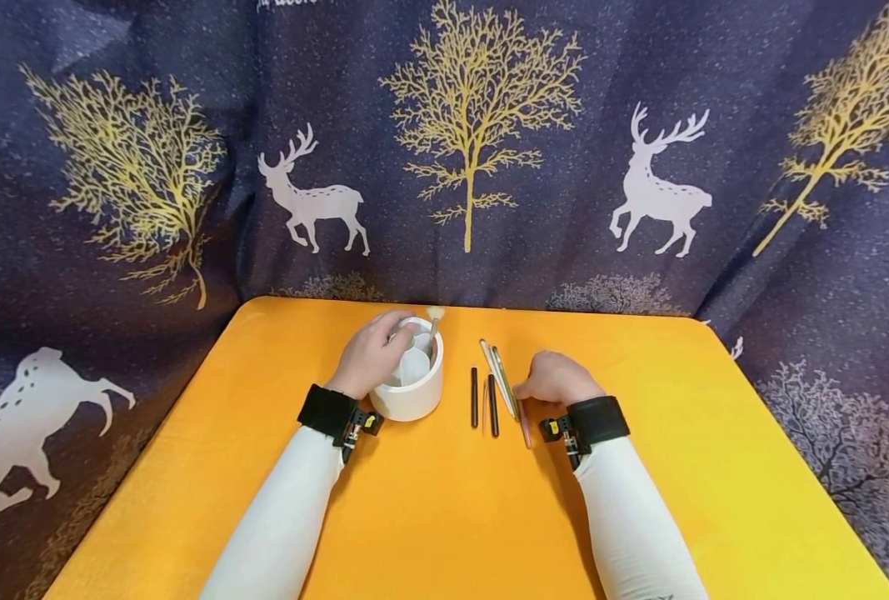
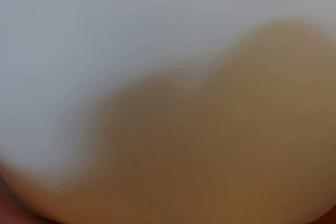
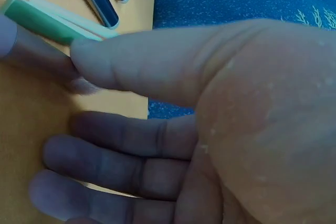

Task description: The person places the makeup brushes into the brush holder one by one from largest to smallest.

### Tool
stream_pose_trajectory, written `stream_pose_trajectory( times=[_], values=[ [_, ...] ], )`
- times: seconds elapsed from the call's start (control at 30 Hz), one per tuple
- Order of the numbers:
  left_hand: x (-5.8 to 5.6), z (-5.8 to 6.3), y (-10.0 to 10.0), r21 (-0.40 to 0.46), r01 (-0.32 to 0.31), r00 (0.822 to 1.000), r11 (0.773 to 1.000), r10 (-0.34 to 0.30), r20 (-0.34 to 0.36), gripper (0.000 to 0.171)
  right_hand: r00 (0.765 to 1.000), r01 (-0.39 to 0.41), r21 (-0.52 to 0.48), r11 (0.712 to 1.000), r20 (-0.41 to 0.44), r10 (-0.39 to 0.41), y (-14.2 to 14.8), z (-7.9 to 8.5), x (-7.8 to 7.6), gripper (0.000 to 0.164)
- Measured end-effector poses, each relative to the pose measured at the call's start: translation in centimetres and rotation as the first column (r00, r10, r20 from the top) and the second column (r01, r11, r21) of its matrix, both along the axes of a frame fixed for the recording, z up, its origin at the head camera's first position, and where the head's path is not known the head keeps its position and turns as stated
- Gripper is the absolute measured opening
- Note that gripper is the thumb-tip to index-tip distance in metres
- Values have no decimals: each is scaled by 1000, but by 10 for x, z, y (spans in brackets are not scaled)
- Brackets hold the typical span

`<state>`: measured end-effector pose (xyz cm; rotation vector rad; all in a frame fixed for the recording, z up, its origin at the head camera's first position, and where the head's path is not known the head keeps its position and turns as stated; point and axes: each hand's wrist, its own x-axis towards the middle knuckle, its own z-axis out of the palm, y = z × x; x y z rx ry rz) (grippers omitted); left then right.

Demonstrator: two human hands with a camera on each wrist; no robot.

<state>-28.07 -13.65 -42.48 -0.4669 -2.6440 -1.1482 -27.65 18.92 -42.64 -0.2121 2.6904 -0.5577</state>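
Note:
My left hand [image 1: 369,354] grips the left rim of a round white divided brush holder [image 1: 408,406], its fingers over the edge. A pale fan brush [image 1: 435,315] stands in the holder's right side. My right hand [image 1: 560,377] is down at a pink-handled makeup brush [image 1: 526,429] lying on the table. In the right wrist view, the thumb tip overlaps that brush's metal collar [image 3: 44,59], and the other fingers [image 3: 118,166] extend loosely, with a gap below the bristles. Whether the thumb touches the brush I cannot tell. The left wrist view is blurred white and tan.
Left of my right hand lie two black sticks [image 1: 474,398], a thin pinkish stick [image 1: 485,406], a greenish-gold brush [image 1: 502,379] and pale slim sticks [image 1: 489,358]. The orange tabletop [image 1: 429,517] ends at a dark curtain [image 1: 414,250] with deer and trees.

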Motion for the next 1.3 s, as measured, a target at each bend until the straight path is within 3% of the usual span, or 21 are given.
stream_pose_trajectory(
  times=[0.3, 0.5, 1.07, 1.3],
  values=[
    [-1, 0, 0, -1, -6, 1000, 1000, 6, 2, 50, 994, -63, -24, 998, 91, 65, 0, 1, 3, 44],
    [-1, 0, 0, -7, -7, 1000, 1000, 7, 3, 50, 989, -62, -55, 997, 131, 69, -1, 1, 4, 39],
    [2, 3, 1, -10, -7, 1000, 1000, 7, 13, 49, 989, -70, -83, 994, 125, 80, 0, 1, 4, 25],
    [3, 3, 1, -6, -8, 1000, 1000, 8, 16, 50, 991, -49, -38, 998, 120, 54, -1, 1, 4, 39]
  ],
)
